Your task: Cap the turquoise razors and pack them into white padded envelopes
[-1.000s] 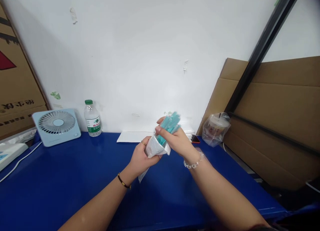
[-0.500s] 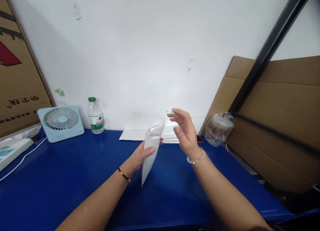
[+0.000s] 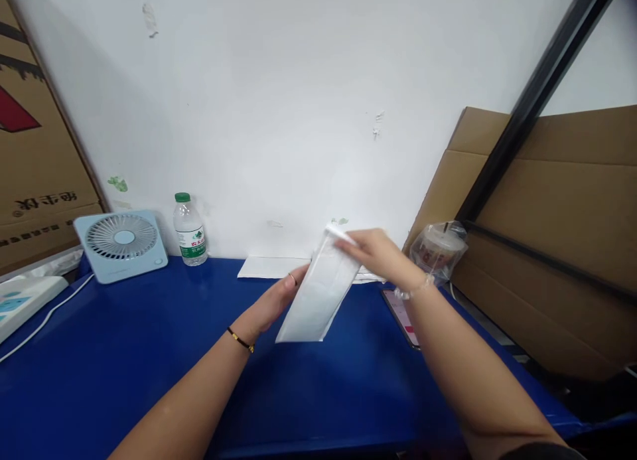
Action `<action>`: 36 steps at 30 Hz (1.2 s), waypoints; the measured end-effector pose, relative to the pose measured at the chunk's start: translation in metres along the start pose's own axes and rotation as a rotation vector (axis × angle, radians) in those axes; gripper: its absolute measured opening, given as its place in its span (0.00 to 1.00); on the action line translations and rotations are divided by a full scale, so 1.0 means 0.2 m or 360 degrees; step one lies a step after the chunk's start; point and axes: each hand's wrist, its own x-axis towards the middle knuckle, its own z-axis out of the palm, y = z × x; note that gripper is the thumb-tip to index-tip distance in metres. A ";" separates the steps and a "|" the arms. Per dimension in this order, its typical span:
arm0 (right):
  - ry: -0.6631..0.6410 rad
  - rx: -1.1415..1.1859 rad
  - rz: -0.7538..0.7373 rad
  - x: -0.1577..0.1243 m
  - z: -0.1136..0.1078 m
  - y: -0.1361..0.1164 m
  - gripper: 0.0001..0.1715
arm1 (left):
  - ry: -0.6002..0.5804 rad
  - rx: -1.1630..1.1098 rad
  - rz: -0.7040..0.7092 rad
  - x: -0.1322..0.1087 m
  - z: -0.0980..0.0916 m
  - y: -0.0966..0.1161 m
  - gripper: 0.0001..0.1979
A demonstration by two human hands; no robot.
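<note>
A flat white packet [image 3: 321, 291] hangs tilted above the blue table, its lower edge toward me. My right hand [image 3: 371, 251] pinches its upper right corner between thumb and fingers. At the packet's left edge is my left hand [image 3: 279, 301], with a ring on one finger; its other fingers pass behind the packet and are hidden, so its grip is not visible. White sheets [image 3: 271, 267] lie behind the packet against the wall. A phone [image 3: 402, 317] with a lit screen lies beside my right forearm, partly covered by it.
On the blue table [image 3: 124, 354] stand a light blue fan [image 3: 124, 244] and a water bottle [image 3: 190, 234] at the left. A power strip [image 3: 30, 301] with a white cable is at the far left. A bagged cup [image 3: 438, 251] stands near cardboard [image 3: 557, 247] at the right.
My right hand has closed on the packet's upper corner. The packet has turned its broad face toward me. More of the phone shows at the right.
</note>
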 end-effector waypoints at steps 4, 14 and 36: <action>0.0424 0.0084 0.0712 0.04 -0.11 0.39 0.21 | 0.0959 -0.0214 0.0104 0.10 -0.13 -0.04 0.19; 0.0664 -0.0850 0.1292 -0.06 -0.02 0.81 0.26 | 0.1538 -0.0803 -0.0304 0.16 -0.30 -0.15 0.14; -0.0280 0.1144 0.1085 -0.03 0.77 0.35 0.10 | 0.0899 -0.1256 -0.0200 0.14 -0.19 -0.16 0.22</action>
